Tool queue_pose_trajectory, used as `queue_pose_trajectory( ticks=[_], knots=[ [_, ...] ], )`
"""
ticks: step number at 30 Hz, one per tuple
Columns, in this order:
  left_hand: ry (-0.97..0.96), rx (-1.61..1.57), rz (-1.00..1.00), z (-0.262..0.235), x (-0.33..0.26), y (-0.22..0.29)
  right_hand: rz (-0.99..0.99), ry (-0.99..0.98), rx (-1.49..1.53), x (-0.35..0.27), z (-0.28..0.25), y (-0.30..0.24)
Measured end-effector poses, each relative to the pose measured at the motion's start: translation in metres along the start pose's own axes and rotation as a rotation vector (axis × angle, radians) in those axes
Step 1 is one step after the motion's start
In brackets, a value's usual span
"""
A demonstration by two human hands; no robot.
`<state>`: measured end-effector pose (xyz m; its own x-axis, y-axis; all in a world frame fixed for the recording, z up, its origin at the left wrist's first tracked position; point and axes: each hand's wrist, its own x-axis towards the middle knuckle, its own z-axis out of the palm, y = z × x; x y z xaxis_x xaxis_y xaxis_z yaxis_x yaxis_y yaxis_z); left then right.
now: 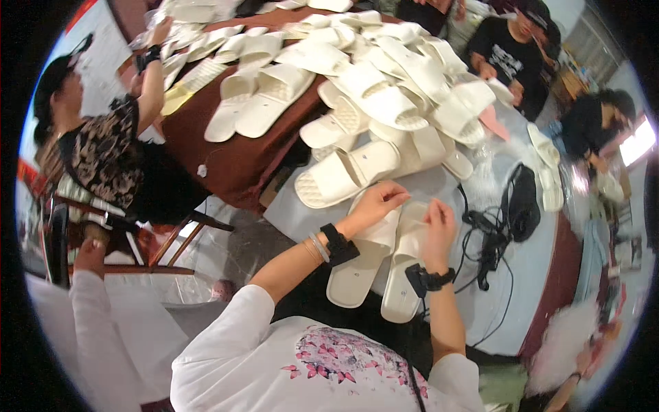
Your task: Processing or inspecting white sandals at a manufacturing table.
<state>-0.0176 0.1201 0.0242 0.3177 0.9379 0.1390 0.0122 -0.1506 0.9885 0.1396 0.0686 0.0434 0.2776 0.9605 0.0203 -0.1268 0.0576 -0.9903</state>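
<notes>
A pair of cream slide slippers lies at the near edge of the table, under my hands: the left slipper [355,278] and the right slipper [401,294], soles partly past the edge. Over the left one's strap, my left hand [377,204] is closed, thumb and fingertips pressed together. My right hand [439,230] is above the right slipper's strap, its fingers curled to a pinch. Whatever either hand holds, if anything, is too small to make out. Just beyond my left hand, another cream slipper [329,180] rests against the heap.
A large heap of cream slippers [384,103] covers the far table. Black cables and a dark pouch [519,206] lie right on the grey-blue tabletop [528,275]. One person [103,151] sits at left by a wooden chair [185,240]; others work at right [511,65].
</notes>
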Motion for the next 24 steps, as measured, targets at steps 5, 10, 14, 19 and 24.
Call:
queue_pose_trajectory(
  ticks=[5,10,14,19,24],
  knots=[
    [0.082,-0.150,0.043,-0.013,-0.004,0.042,-0.127,0.028,0.153,0.009,-0.005,-0.031],
    [0.045,-0.092,0.123,-0.013,0.015,0.057,-0.099,-0.080,0.046,0.008,0.013,-0.030],
    [0.043,0.201,0.073,0.001,0.010,0.029,0.051,0.015,0.286,0.007,0.018,-0.001],
    [0.067,0.146,0.039,0.007,0.001,0.010,-0.064,0.071,0.087,0.003,0.022,0.023],
    [0.079,0.229,0.100,0.005,-0.011,0.006,-0.115,0.026,-0.028,0.006,0.018,0.032]
  ],
)
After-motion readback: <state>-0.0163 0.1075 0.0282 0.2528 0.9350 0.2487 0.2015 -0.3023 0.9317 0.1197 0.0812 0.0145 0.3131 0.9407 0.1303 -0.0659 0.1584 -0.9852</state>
